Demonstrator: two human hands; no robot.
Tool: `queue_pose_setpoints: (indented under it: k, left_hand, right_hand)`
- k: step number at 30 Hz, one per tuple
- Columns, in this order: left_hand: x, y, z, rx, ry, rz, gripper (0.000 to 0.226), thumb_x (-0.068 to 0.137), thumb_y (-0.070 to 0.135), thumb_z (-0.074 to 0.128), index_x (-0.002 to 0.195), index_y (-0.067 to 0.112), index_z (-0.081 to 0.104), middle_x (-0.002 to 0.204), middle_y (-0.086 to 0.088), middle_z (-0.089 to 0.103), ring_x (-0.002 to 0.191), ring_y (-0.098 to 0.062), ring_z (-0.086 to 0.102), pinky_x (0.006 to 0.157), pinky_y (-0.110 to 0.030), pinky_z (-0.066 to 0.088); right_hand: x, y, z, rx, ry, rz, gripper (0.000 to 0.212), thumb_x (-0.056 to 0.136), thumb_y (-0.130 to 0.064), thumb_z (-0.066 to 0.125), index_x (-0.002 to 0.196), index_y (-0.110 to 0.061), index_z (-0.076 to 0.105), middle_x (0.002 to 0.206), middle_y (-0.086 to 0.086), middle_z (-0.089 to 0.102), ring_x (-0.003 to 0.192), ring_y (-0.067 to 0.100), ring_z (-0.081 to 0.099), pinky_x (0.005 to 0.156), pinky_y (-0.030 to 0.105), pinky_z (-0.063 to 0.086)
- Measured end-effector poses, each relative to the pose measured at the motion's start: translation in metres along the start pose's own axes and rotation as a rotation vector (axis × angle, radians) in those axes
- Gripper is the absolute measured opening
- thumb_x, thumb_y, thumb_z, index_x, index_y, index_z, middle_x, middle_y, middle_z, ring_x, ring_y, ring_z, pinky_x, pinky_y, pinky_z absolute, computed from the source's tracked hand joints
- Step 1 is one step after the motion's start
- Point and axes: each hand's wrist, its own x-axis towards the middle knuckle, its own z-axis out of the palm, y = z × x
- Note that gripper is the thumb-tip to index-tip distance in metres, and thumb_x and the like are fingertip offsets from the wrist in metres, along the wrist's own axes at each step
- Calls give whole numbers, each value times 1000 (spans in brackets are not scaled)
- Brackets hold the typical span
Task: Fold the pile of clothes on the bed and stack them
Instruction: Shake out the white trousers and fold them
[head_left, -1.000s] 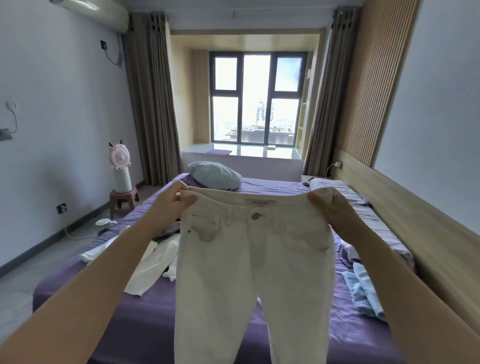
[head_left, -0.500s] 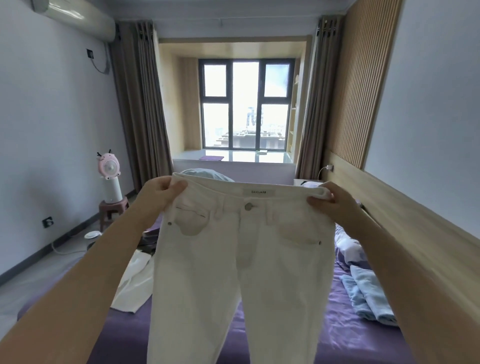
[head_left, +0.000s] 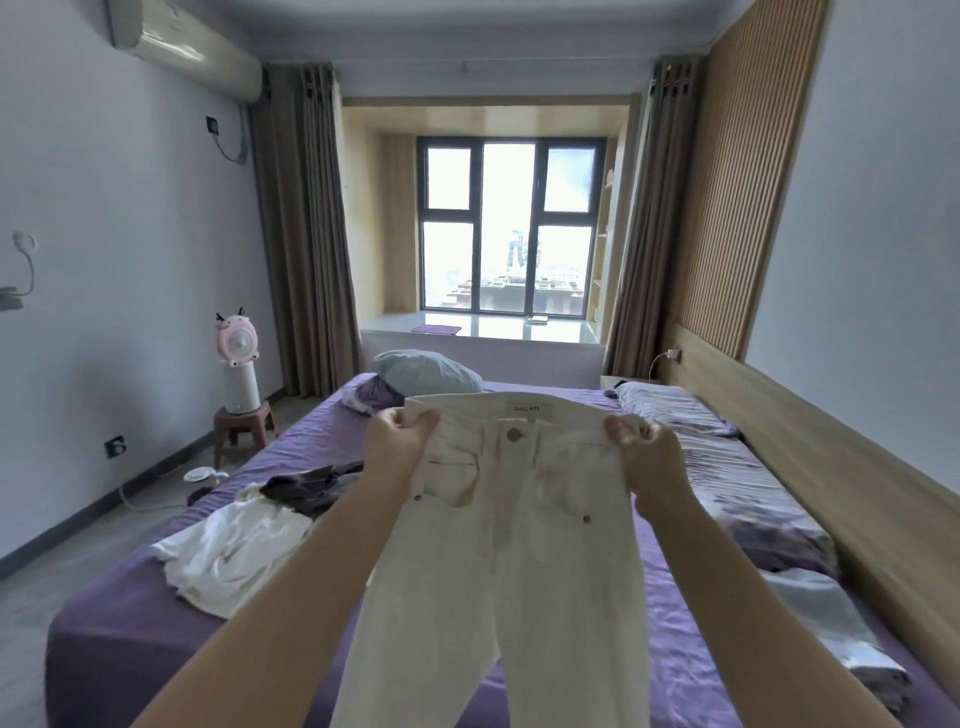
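Two hands (head_left: 400, 441) (head_left: 649, 457), one white jeans (head_left: 519, 545)

left hand (head_left: 397, 441) grips white jeans (head_left: 511, 530) waistband | right hand (head_left: 649, 457) grips other side | legs hang above purple bed (head_left: 311, 452) | white top (head_left: 234, 551) lies left

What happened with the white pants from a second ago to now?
Both hands, left hand and right hand, have drawn closer together along the waistband, so the white pants look narrower at the top. The camera view also shifted, showing more of the purple bed. Unchanged: both hands grip the waistband, the pants hang in the air with the legs down, and the white garment and dark garment lie unfolded on the bed.
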Motion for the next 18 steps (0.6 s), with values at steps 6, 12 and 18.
queue_pose_setpoints:
  k: [6, 12, 18]
  left_hand:
    - [-42, 11, 44, -342, -284, -126, 10, 89, 6, 63, 85, 6, 72, 73, -9, 71, 63, -21, 64, 60, -31, 55]
    - [-54, 5, 47, -269, -152, -15, 11, 90, 15, 64, 81, 11, 69, 76, -11, 65, 72, -22, 55, 70, -37, 44]
    - [-70, 10, 57, -268, -252, -14, 16, 93, 17, 60, 79, 15, 67, 67, 0, 66, 64, -15, 58, 57, -23, 49]
  right_hand:
    - [-46, -8, 37, 386, -241, 110, 16, 82, -4, 69, 92, -4, 56, 90, 17, 63, 79, 28, 62, 73, 44, 55]
    - [-55, -11, 37, -270, -126, -300, 20, 76, -13, 68, 78, -21, 50, 68, -10, 53, 63, 3, 49, 54, 20, 37]
    - [-62, -12, 36, -141, -232, -257, 22, 89, -33, 63, 96, -12, 62, 78, -4, 66, 73, 8, 62, 67, 10, 47]
